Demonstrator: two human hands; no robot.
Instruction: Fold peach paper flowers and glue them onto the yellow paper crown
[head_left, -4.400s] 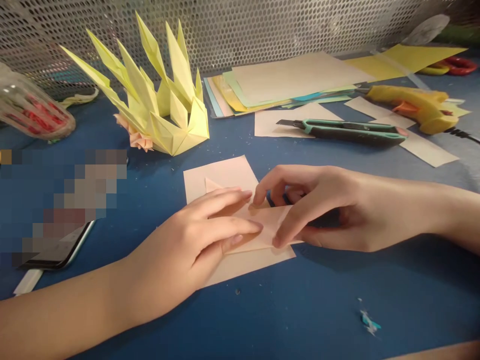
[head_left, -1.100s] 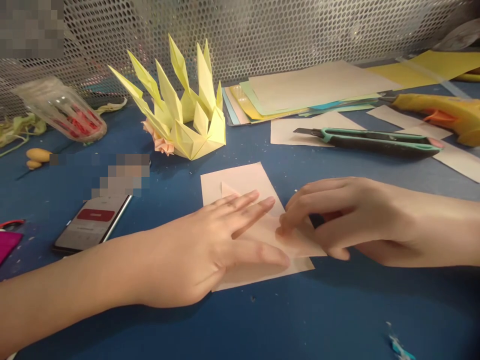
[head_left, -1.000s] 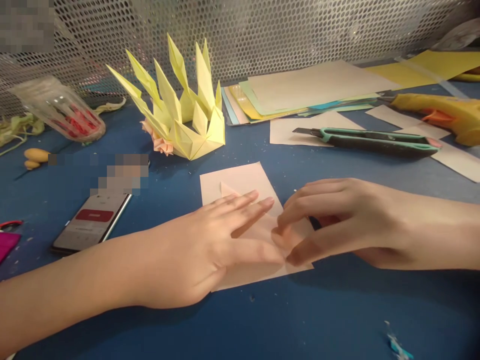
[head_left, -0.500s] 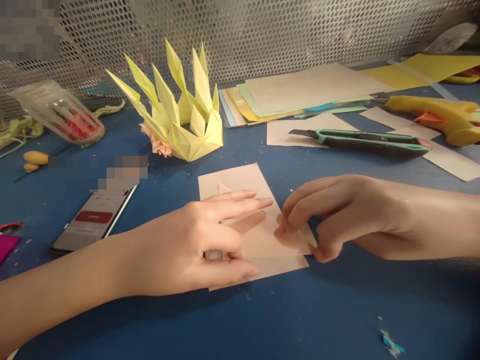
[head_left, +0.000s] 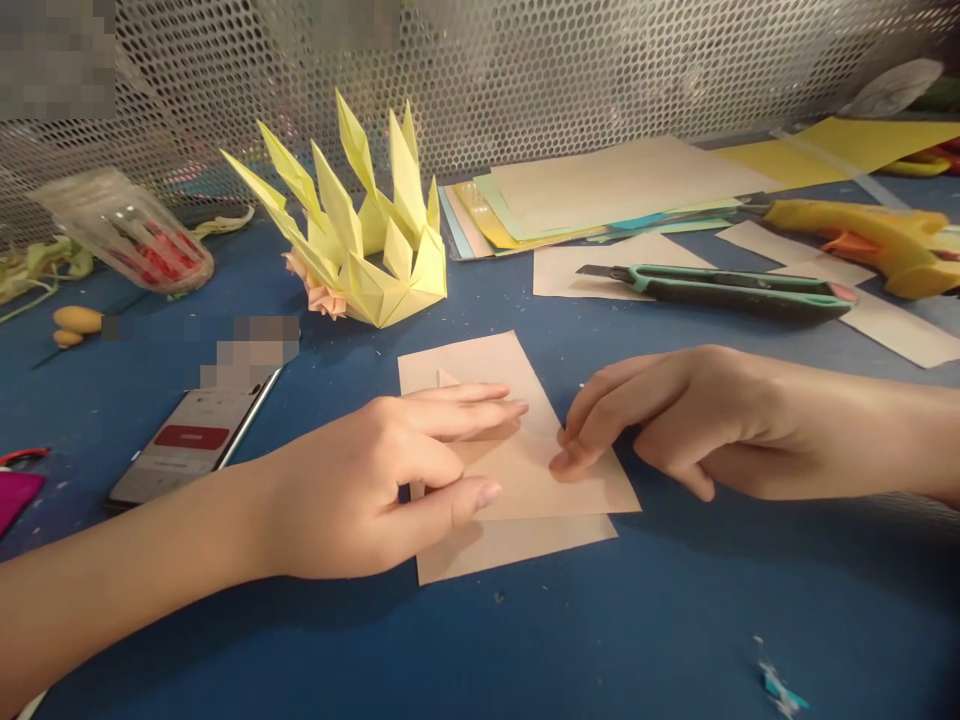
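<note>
A pale pink sheet of paper [head_left: 480,360] lies on the blue tabletop, with a smaller folded pink paper [head_left: 540,480] on top of it. My left hand [head_left: 397,470] rests flat across the left part of both, its fingers stretched out and the thumb apart. From the right, my right hand [head_left: 667,420] touches the folded paper's upper right side with its fingertips; its thumb hangs off the paper, away from the fingers. Part of the folded paper is hidden under my left hand.
Behind the papers stands a yellow folded-paper crown [head_left: 382,270]. A phone [head_left: 202,430] lies at left, near a tipped jar [head_left: 127,230]. A green utility knife [head_left: 735,290], blade out, lies on paper pieces at right, beside a yellow glue gun [head_left: 862,235] and stacked sheets [head_left: 600,185].
My right thumb has come off the folded paper's lower right corner and moved right. My left thumb and fingers have shifted slightly left over the paper.
</note>
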